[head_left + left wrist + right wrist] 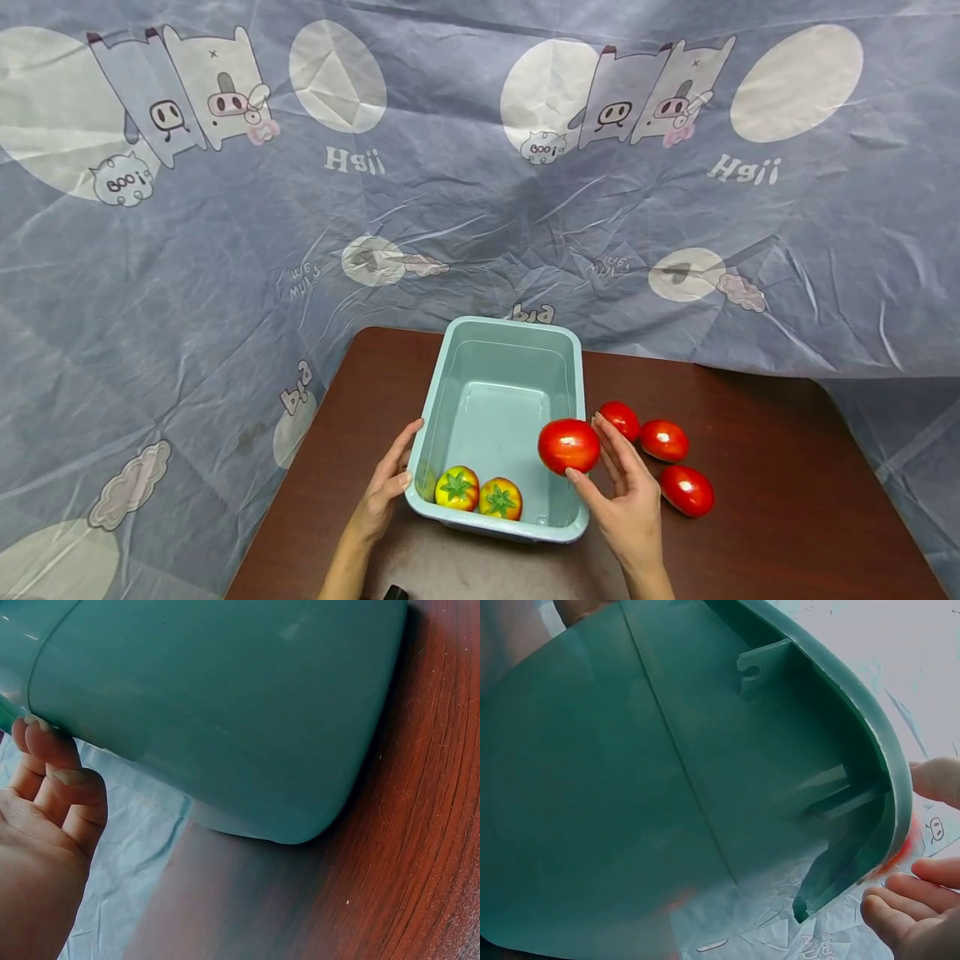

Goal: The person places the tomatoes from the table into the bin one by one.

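Observation:
My right hand [628,500] holds a glossy red tomato [568,447] between thumb and fingertips, over the right side of a light blue-green plastic bin [457,367]. In the right wrist view the bin's outer wall [592,787] hides most of that tomato. With thumb at the rim and fingers along the outside, my left hand [384,487] grips the bin's left edge. The left wrist view shows those fingers [52,746] bent up against the wall. Two yellow-and-red fruits [457,488] with green star-shaped tops lie in the bin's near left corner.
On the dark wood-grain table [772,467], right of the bin, lie three more red tomatoes [664,440], one partly behind my right fingers. A printed blue-grey cloth [465,208] hangs behind and to the left. A small black object [395,592] shows at the near edge.

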`<action>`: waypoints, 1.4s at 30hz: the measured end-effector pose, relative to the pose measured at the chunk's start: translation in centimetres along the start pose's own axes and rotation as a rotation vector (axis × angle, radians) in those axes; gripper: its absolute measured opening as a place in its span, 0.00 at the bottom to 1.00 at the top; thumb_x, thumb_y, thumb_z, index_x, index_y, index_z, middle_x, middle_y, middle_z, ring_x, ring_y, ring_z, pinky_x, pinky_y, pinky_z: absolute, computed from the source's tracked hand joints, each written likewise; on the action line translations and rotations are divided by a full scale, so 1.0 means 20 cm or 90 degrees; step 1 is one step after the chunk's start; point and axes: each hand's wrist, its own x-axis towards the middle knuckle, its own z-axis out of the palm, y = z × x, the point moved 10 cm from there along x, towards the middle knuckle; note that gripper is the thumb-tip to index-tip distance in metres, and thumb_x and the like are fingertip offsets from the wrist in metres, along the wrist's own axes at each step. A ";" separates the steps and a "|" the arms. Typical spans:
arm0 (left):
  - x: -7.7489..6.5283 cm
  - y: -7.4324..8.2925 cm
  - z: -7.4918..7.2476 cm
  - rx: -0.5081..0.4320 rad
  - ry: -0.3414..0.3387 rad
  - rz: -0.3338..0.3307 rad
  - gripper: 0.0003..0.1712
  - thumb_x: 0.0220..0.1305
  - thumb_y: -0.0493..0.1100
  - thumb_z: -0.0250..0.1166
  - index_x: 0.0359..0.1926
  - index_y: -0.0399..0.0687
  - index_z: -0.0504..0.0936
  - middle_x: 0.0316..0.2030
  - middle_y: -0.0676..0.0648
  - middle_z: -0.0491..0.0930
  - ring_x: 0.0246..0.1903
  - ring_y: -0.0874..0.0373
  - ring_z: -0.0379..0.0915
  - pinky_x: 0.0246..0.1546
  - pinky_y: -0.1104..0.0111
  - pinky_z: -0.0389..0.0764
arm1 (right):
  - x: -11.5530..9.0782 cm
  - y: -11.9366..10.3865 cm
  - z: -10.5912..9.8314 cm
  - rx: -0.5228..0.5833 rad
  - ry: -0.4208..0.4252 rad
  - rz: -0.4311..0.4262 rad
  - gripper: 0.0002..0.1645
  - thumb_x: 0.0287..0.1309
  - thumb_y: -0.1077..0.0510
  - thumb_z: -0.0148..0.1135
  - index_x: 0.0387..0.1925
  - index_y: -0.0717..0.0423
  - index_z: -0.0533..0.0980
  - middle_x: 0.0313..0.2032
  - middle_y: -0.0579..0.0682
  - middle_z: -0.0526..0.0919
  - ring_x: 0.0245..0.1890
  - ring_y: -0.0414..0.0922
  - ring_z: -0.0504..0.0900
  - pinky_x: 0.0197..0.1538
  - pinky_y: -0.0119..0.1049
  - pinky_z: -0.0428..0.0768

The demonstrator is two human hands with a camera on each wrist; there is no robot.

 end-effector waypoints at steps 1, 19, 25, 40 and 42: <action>0.00 0.00 0.00 -0.002 0.000 0.000 0.42 0.60 0.38 0.43 0.76 0.36 0.43 0.60 0.42 0.74 0.57 0.57 0.74 0.55 0.63 0.76 | 0.00 0.00 0.00 0.004 0.000 -0.002 0.46 0.40 0.78 0.71 0.65 0.61 0.69 0.63 0.51 0.75 0.63 0.43 0.75 0.61 0.27 0.71; 0.00 0.00 0.01 -0.019 -0.005 0.006 0.42 0.60 0.37 0.42 0.76 0.36 0.42 0.60 0.43 0.75 0.57 0.57 0.74 0.55 0.64 0.76 | -0.01 0.06 -0.24 -0.158 0.128 -0.028 0.39 0.43 0.73 0.72 0.62 0.57 0.74 0.59 0.52 0.79 0.56 0.29 0.77 0.57 0.19 0.71; 0.00 0.00 0.01 -0.011 -0.007 0.009 0.42 0.60 0.37 0.42 0.75 0.35 0.42 0.60 0.42 0.75 0.57 0.59 0.74 0.55 0.65 0.75 | -0.05 0.13 -0.38 -0.294 0.212 -0.043 0.39 0.40 0.69 0.76 0.60 0.55 0.77 0.55 0.55 0.81 0.50 0.18 0.73 0.52 0.11 0.68; 0.00 -0.01 0.00 0.000 -0.011 0.010 0.41 0.61 0.37 0.42 0.75 0.35 0.43 0.61 0.46 0.74 0.58 0.59 0.73 0.56 0.65 0.75 | -0.14 0.44 -0.62 -0.470 0.298 -0.047 0.43 0.38 0.65 0.75 0.60 0.67 0.71 0.60 0.67 0.74 0.65 0.63 0.69 0.70 0.42 0.65; -0.01 -0.01 0.00 0.004 -0.010 0.010 0.41 0.61 0.37 0.42 0.76 0.36 0.44 0.61 0.46 0.74 0.57 0.59 0.74 0.56 0.65 0.75 | -0.15 0.49 -0.64 -0.483 0.297 -0.033 0.42 0.38 0.66 0.74 0.60 0.70 0.70 0.60 0.68 0.72 0.66 0.64 0.66 0.69 0.53 0.63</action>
